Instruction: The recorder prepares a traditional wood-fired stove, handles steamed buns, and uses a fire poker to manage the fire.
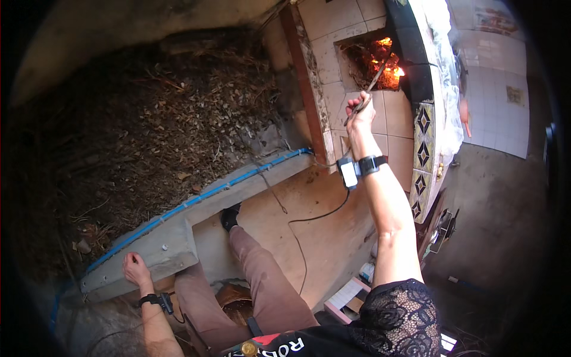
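Observation:
My right hand (360, 110) grips a thin stick or rod (378, 76), whose far part reaches into the square opening of a tiled stove (395, 111). Inside that opening, flames (392, 73) burn among dry plant matter. My left hand (136, 268) rests at the edge of a concrete ledge (178, 236), its fingers curled; whether something lies between them cannot be told. A blue pipe (196, 199) runs along the ledge top.
Dry leaves and twigs (192, 120) fill the area behind the ledge. A hooked metal rod (273, 191) hangs over the ledge. Clear plastic sheeting (448, 107) lies along the stove's edge. A pink-framed box (345, 301) stands low at the right. A cable runs from my right wrist.

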The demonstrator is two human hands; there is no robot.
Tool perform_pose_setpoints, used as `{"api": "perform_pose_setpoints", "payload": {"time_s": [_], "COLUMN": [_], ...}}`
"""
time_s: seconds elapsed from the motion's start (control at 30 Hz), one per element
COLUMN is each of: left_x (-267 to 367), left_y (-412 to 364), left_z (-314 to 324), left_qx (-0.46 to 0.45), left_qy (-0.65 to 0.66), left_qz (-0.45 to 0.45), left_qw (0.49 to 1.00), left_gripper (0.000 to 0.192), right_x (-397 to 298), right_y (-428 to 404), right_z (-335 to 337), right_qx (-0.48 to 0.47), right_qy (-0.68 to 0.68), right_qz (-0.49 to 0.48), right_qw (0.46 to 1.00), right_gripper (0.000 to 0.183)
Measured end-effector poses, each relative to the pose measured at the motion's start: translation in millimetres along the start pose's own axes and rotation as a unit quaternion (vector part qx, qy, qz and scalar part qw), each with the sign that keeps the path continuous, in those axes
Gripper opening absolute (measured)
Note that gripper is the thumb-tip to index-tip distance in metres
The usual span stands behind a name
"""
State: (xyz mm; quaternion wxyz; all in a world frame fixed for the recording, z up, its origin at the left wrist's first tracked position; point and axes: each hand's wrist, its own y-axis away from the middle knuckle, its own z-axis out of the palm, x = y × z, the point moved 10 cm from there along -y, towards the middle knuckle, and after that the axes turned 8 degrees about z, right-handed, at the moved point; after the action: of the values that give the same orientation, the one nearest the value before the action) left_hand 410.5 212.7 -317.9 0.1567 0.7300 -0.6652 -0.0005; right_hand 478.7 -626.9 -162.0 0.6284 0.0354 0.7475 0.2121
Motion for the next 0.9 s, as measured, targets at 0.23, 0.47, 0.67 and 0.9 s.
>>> {"api": "perform_pose_setpoints", "payload": {"time_s": [0.23, 0.47, 0.67, 0.9], "left_x": [1, -11, -5, 1], "left_y": [0, 1, 0, 0], "left_z": [5, 4, 7, -2], "left_qx": [-0.031, -0.011, -0.01, -0.018], "left_qy": [-0.02, -0.044, -0.038, -0.029], "left_qz": [-0.018, 0.004, 0.001, 0.016], "left_qw": [0.999, 0.999, 0.999, 0.999], "left_gripper": [0.014, 0.015, 0.016, 0.016], "right_x": [21, 29, -11, 17], "right_y": [82, 109, 32, 45], "right_z": [-8, -17, -5, -13], "right_qx": [-0.043, -0.067, -0.037, -0.022], "right_qy": [-0.045, 0.039, 0.078, -0.052], "right_qz": [0.05, 0.031, -0.047, 0.042], "right_qw": [0.997, 0.997, 0.995, 0.998], "right_gripper": [0.021, 0.015, 0.014, 0.017]}}
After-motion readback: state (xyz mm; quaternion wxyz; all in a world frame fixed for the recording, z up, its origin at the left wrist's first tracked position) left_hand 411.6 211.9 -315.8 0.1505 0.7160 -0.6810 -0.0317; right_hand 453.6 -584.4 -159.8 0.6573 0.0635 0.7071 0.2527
